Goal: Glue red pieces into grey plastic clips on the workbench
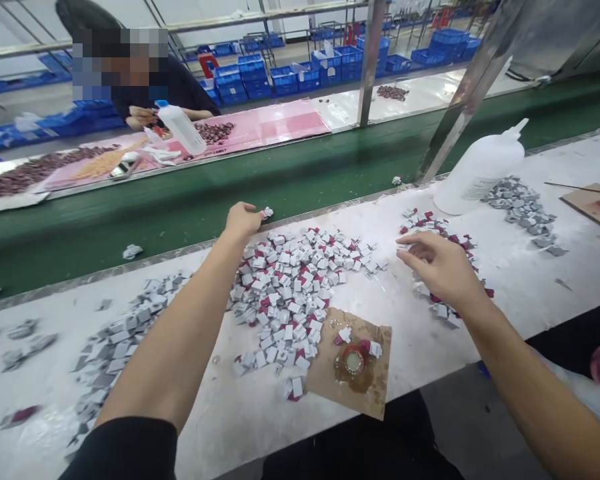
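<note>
At five o'clock, a brown cardboard square [325,373] bears a small round red-rimmed cup [353,360]. Toward six, small grey-and-maroon blocky pieces [290,293] lie heaped. At three, the right hand [437,263] brings thumb and forefinger close; I cannot tell whether they grip anything. At ten, the left hand [243,220] pinches one small pale-grey piece [268,213] beside the green conveyor belt [330,177].

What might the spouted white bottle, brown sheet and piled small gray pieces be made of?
Spouted white bottle: probably plastic, satin; milky body.
Brown sheet: likely cardboard, matte; ragged edge, dark stains.
Small gray pieces: perhaps plastic, matte; crisp edges, flat faces.
</note>
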Tool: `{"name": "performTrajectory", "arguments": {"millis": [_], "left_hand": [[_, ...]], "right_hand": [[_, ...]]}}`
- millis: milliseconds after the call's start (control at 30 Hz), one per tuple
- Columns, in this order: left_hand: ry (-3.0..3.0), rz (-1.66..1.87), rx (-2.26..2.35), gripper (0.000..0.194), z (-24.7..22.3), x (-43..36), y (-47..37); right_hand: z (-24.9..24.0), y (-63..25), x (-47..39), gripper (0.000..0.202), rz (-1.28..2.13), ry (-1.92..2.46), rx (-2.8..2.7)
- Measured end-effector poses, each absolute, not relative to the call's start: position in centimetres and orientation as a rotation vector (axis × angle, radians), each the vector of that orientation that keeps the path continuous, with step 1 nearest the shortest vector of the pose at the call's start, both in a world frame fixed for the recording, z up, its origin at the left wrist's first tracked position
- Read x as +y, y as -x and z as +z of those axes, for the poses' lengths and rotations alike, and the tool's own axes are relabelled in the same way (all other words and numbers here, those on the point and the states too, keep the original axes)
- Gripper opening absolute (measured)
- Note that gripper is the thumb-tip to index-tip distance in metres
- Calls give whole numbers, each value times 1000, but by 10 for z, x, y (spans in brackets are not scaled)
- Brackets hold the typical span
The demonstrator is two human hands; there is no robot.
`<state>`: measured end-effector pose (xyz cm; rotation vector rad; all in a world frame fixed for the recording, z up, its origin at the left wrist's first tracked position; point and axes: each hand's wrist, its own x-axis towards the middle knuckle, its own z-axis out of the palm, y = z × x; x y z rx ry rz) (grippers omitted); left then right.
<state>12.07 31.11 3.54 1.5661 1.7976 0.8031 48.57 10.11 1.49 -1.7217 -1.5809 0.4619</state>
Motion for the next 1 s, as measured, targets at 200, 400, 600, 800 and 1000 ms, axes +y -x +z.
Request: {"name": "performTrajectory", "arguments": {"millis": [200,400,600,800,1000], "left_hand": [[-1694,873,1892,30,42,185,-92],[-1740,834,2186,37,18,32,-48],[-1662,742,2600,35,6,-24,-11],[-1717,765,2546,25,7,-33,-7],[-1792,922,2244,24,3,-29,-20]], "right_hand": [[17,-443,19,52,958,1589,-1296],[-9,-434,-41,55,963,1654,-1031],[-23,-434,-73,58,1015,1658,-905],[-25,-421,-76,68,1069,1526,-785],[-35,-417,-63,71,959,1456,-759]]}}
